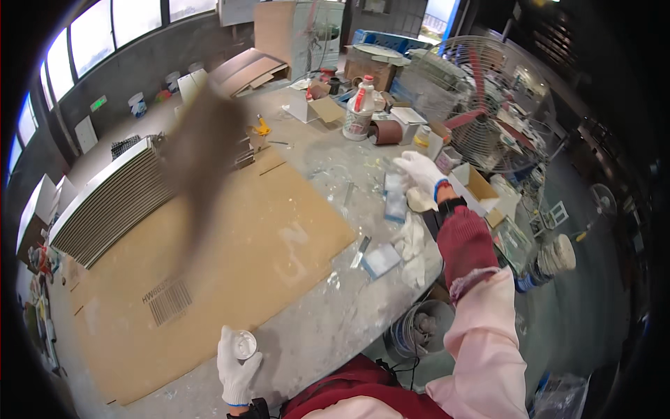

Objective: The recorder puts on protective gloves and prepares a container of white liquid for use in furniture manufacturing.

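Note:
My left hand (237, 369), in a white knit glove, grips a small round white cup (244, 343) with whitish stuff inside, at the near edge of the table. My right hand (421, 172), gloved too, reaches out over the table's right side. Its fingers are loosely bent and apart, and I see nothing held in them. Below it sits a pale rounded thing (421, 200) that I cannot make out. Blue-and-white blocks (395, 206) lie just left of it, and another such block (380, 260) lies nearer me. Crumpled white gloves (413, 248) rest beside that one.
A large cardboard sheet (279, 258) covers the table's left part, with stacked grey panels (112, 202) beyond. Farther back stand a white jug (359, 112), a brown roll (386, 132) and an open box (474, 187). A caged fan (481, 105) stands right. A brown blur hides the upper left.

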Demonstrator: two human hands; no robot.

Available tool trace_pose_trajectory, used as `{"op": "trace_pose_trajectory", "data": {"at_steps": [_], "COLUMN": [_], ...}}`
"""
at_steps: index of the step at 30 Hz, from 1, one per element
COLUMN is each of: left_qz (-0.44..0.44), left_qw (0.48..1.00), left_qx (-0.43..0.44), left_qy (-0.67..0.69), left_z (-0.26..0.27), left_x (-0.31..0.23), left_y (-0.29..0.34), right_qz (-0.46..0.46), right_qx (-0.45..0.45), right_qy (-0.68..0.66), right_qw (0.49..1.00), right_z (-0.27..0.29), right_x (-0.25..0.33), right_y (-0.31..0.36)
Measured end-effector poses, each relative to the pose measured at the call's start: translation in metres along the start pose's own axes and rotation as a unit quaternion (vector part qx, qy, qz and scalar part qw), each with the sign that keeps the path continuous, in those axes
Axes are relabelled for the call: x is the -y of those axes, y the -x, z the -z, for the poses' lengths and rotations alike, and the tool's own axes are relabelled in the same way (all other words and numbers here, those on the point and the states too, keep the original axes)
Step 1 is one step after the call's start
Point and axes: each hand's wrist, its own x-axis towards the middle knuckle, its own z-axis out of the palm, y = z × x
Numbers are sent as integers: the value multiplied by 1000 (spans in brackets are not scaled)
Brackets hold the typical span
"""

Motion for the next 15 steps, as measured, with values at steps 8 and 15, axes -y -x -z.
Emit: {"op": "trace_pose_trajectory", "data": {"at_steps": [8, 15], "left_qz": [67, 80], "left_qw": [993, 976], "left_qx": [-102, -197], "left_qy": [5, -50], "left_z": [-76, -132], "left_x": [-4, -18], "left_y": [-44, -83], "right_qz": [118, 91], "right_qx": [-238, -394], "right_qy": [191, 20], "right_qw": [945, 915], "right_z": [-43, -89], "right_x": [36, 18], "right_y": [-208, -312]}}
